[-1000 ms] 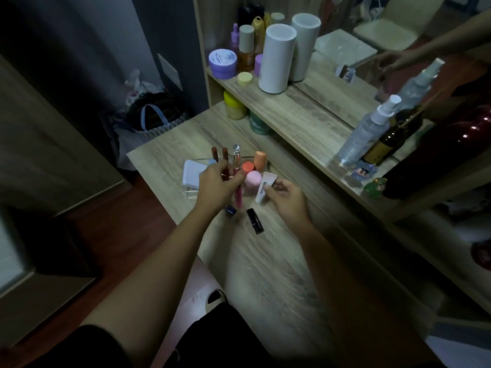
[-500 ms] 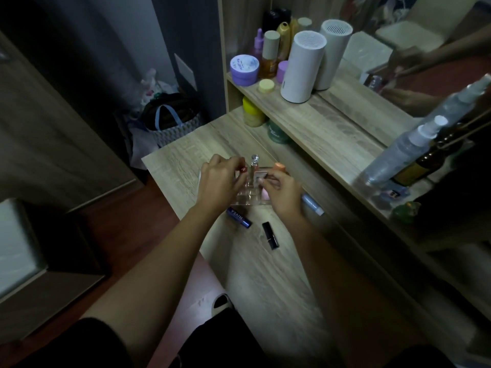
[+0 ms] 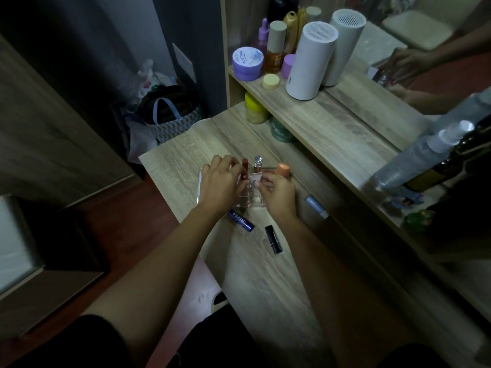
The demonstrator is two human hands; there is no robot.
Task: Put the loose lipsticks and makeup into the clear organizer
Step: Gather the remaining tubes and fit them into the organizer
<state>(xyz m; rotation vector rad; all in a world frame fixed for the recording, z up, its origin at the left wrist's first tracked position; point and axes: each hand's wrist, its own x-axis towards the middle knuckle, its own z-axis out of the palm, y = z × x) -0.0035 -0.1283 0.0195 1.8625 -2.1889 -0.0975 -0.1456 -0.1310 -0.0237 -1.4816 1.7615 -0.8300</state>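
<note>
Closest to the camera, two loose pieces lie flat on the wooden table (image 3: 260, 274): a black lipstick (image 3: 273, 239) and, just left of it, a dark blue tube (image 3: 240, 220) with white lettering. Off to the right, near the table's back edge, there's a pale blue tube (image 3: 316, 206) lying on its own, well apart from those two.

Just past them both hands are over the clear organizer (image 3: 249, 201). The left hand (image 3: 221, 185) is curled, fingertips pinched on a red lipstick (image 3: 244, 169) that stands upright in the organizer's back part. The right hand (image 3: 279, 193) is closed around a small white tube (image 3: 255, 179), holding it over the grid of compartments; can't tell if it's touching the bottom yet. Behind the hands, a clear vial with a silver cap (image 3: 258, 163) and a peach-capped tube (image 3: 283, 170) stand in the organizer too.

Farther back, under the shelf (image 3: 345, 123), sit a yellow-lidded jar (image 3: 255, 108) and a green jar (image 3: 280, 130). On the shelf itself there's a white cylinder (image 3: 309, 61), a purple jar (image 3: 247, 62) and a few bottles, with a spray bottle (image 3: 414, 158) way over on the right.
</note>
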